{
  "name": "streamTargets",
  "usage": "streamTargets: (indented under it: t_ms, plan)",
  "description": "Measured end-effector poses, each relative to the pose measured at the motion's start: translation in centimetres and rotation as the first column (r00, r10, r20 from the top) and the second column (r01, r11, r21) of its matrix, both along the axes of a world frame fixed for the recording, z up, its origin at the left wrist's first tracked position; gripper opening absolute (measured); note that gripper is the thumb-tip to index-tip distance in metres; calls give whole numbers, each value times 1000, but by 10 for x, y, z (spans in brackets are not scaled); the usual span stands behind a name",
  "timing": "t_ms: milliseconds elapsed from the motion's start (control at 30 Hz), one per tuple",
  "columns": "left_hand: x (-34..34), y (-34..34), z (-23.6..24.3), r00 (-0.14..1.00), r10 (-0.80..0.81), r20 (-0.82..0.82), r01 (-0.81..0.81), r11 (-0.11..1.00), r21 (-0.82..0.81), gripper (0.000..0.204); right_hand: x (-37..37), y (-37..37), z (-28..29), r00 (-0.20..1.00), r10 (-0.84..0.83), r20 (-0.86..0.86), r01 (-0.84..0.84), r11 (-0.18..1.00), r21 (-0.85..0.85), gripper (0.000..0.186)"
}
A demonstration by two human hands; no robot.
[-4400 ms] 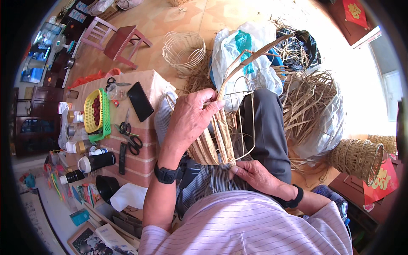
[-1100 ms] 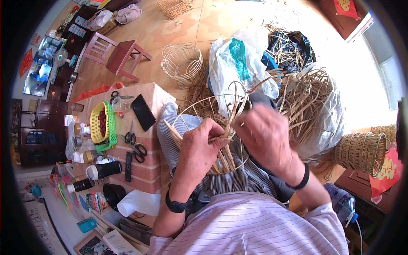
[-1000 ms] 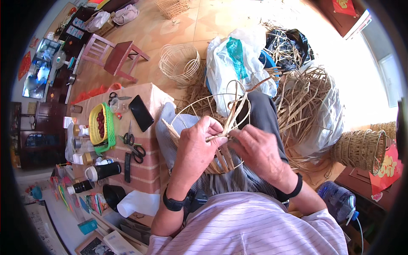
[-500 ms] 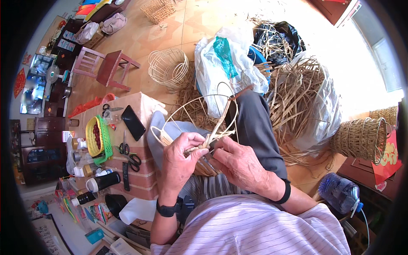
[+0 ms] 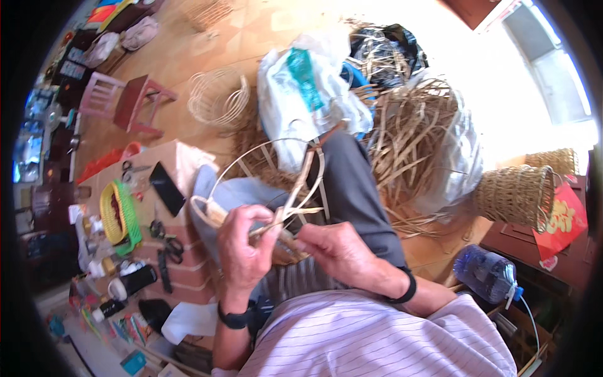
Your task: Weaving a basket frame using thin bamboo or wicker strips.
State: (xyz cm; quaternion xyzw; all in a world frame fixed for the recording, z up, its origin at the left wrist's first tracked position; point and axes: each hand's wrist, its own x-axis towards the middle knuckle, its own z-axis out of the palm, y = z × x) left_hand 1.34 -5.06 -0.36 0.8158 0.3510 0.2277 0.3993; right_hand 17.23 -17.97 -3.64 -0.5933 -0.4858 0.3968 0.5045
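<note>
A partly woven basket (image 5: 216, 212) with thin curved hoops rests in my lap. My left hand (image 5: 246, 246) is closed on its rim, thumb and fingers pinching where pale dried-straw strands (image 5: 299, 184) gather and stand up. One loose strand end (image 5: 308, 211) sticks out toward the right. My right hand (image 5: 342, 250) is just to the right of the rim, its fingers pressed together. What lies between those fingertips is blurred and partly hidden. The basket's lower part is mostly covered by my hands.
On the left, a cloth-covered table (image 5: 188, 235) holds scissors (image 5: 173, 248), a phone (image 5: 167, 189) and a yellow-green basket (image 5: 130, 220). Ahead are an open-frame basket (image 5: 217, 103), a white plastic bag (image 5: 274, 94) and heaped dried straw (image 5: 408, 135). A woven basket (image 5: 512, 196) and water jug (image 5: 482, 274) stand right.
The whole view has shifted, so surroundings appear further left. My right hand has drawn slightly away from the left, and its fingers are more tightly bunched. The left hand keeps hold of the rim.
</note>
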Motion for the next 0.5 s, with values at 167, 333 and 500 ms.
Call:
streamTargets:
  t_ms: [167, 333, 500]
  plan:
    - [-6, -5, 2, 998, 55, -20, -55, 998, -12, 22, 1, -6, 4, 997, 37, 64, -35, 999, -28, 15]
    - [-1, -9, 0, 995, 98, -20, -98, 994, -37, 22, 19, -29, 11, 997, 73, 15, -70, 988, -134, 22]
    - [-1, -13, 2, 993, 112, -44, -113, 993, -23, 22, 49, -53, -1, 989, 88, -115, -103, 986, -134, 21]
